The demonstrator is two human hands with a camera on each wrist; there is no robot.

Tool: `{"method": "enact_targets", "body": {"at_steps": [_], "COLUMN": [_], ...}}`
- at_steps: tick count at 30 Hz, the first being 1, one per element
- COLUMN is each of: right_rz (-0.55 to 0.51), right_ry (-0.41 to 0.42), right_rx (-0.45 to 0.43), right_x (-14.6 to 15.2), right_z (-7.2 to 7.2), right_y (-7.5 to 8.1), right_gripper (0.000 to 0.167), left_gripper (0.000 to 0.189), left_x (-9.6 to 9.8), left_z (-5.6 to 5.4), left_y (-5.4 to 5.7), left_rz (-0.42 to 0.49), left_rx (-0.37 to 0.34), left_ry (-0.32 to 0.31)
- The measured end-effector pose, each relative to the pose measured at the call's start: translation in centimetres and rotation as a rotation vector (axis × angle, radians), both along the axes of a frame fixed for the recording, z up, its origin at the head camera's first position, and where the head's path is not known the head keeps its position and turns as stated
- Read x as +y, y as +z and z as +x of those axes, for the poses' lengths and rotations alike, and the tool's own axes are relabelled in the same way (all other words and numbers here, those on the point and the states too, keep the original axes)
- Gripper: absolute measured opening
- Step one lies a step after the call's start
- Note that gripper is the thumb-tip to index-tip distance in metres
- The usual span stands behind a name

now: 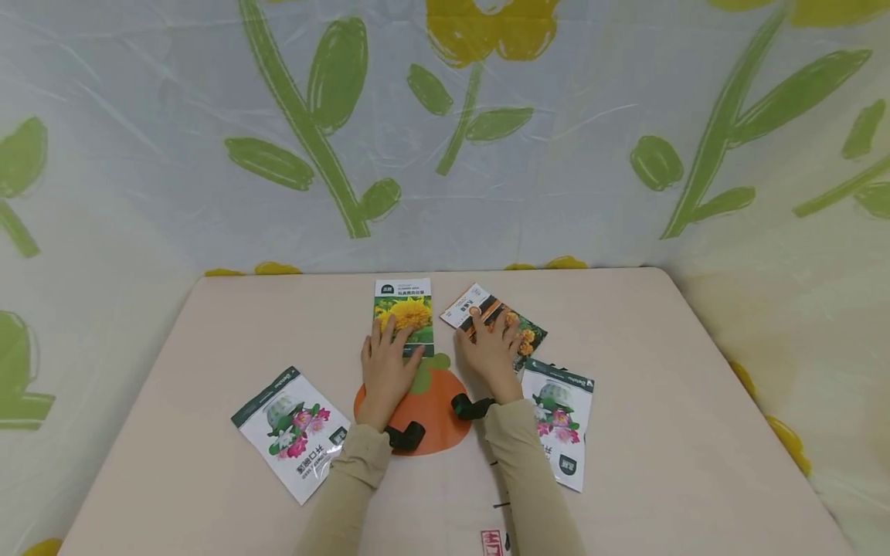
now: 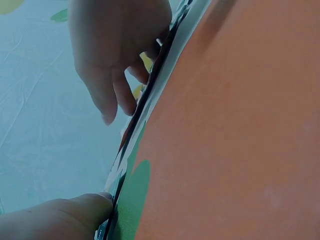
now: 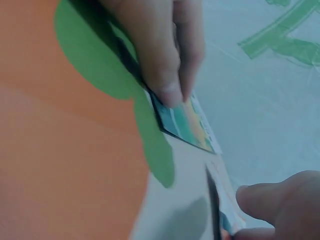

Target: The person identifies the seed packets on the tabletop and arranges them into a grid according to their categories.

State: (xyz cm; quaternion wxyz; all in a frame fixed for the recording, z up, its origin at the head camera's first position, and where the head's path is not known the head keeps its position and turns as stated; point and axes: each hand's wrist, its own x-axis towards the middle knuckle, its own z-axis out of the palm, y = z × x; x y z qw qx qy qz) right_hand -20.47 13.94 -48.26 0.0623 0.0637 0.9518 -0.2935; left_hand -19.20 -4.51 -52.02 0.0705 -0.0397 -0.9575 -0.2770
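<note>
Flat on the table lies a seed packet with a yellow flower picture (image 1: 403, 309); my left hand (image 1: 386, 374) rests on its lower part, fingers spread. The left thumb (image 3: 167, 90) lies by the packet's lower edge in the right wrist view. To its right, a tilted seed packet with orange flowers (image 1: 531, 332) is under my right hand (image 1: 490, 355). The right fingers are spread over its printed front, covering its middle. In the left wrist view the right hand (image 2: 117, 55) hangs over that packet's edge, with the left thumb (image 2: 85, 210) at lower left.
A white packet with pink flowers (image 1: 295, 436) lies slanted at left. A similar white packet (image 1: 559, 421) lies beside the right forearm, its top near the orange-flower packet. An orange printed shape (image 1: 438, 417) marks the tablecloth. A flower-patterned curtain (image 1: 521, 216) hangs behind the table.
</note>
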Motion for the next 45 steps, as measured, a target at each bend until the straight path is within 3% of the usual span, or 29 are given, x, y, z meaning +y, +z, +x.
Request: {"method": "enact_targets", "body": {"at_steps": [9,18,22,29,39,45], "right_rz": [-0.026,-0.056,-0.029,0.034,-0.032,-0.043], "right_ry": [0.043,0.065,0.086,0.099,0.122,0.187], "right_rx": [-0.015,0.055,0.05,0.046,0.046,0.037], "right_x": [1.2,2.5,3.0,3.5,4.3,4.5], "right_z": [-1.7,-3.3,-3.8,-4.5,-5.0,-5.3], "right_y": [1.5,1.6,1.6,0.8,0.6,0.5], "right_gripper": [0.049,0.023,0.029,0.056,0.056,0.049], "left_gripper": [0.046,0.044,0.043,0.044,0.044,0.045], "left_x": [0.0,0.0,0.0,0.1,0.1,0.0], "left_z": [-0.1,-0.2,-0.2,-0.1,0.0,0.0], "left_y": [-0.1,-0.1,-0.1,0.0,-0.3,-0.4], "left_rz": [-0.004,0.038,0.042,0.033,0.032,0.035], "left_rx": [-0.002,0.072,0.094,0.046,0.046,0.039], "left_ry": [0.001,-0.011,-0.011,-0.011,-0.011,-0.011]}}
